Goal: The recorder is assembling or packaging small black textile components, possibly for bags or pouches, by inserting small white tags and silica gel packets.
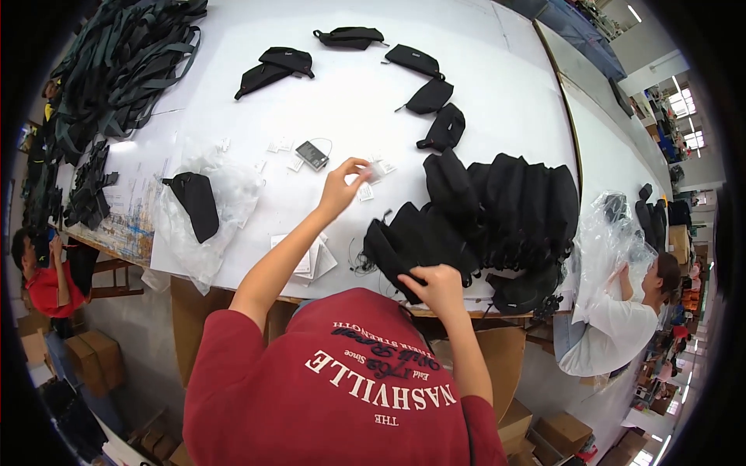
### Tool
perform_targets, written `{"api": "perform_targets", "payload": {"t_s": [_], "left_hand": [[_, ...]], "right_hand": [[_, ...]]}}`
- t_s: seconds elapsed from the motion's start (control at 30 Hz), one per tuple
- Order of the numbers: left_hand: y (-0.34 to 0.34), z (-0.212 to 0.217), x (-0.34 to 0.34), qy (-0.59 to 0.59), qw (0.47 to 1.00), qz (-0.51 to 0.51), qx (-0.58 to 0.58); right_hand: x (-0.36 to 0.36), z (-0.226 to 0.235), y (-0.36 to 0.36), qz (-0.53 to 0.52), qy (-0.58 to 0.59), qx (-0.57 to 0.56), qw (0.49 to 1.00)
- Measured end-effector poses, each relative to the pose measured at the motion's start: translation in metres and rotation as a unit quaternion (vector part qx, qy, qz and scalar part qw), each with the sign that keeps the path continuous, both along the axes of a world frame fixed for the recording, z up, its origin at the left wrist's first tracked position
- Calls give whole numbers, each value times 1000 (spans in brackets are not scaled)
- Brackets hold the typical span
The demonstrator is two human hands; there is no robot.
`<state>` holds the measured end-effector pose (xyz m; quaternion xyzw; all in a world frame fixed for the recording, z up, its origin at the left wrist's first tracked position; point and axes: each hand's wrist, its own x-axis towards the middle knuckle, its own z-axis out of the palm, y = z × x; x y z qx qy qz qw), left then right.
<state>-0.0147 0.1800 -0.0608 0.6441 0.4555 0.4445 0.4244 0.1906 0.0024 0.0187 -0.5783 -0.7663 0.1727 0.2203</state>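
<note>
Over the middle of the table my left hand (344,189) is closed in a pinch on a small white tag (377,170), which is blurred. More such tags (366,192) lie scattered around it. My right hand (437,290) is closed on the near edge of a black pouch bag (382,250) at the front of the table, its thumb on the fabric. Beside that bag, a thick row of black pouch bags (522,206) is stacked to the right. A small grey device with a screen (312,154) rests just beyond my left hand.
Several black pouch bags (430,96) form an arc at the back. Another bag (196,206) lies on clear plastic (237,203) at left. White cards (313,258) sit near the front edge. Dark straps (128,62) are heaped far left. Other people (618,330) work on both sides.
</note>
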Motion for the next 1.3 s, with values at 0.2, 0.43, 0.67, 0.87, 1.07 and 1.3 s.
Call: {"api": "perform_targets", "payload": {"t_s": [0.2,0.43,0.67,0.87,1.07,1.3], "left_hand": [[-85,103,-21,267,911,-171,264],[-140,59,-50,-273,936,94,-202],[-154,95,-33,-541,779,116,-294],[-156,107,-34,-413,875,111,-228],[-170,117,-23,-383,862,-16,-333],[-173,123,-12,-414,853,63,-312]], "right_hand": [[-23,27,29,68,4,97,993],[-59,51,23,69,76,146,984],[-78,51,5,-158,390,34,906],[-55,29,13,30,461,-123,878],[-67,66,32,-82,513,13,854],[-64,59,25,-92,356,129,921]]}}
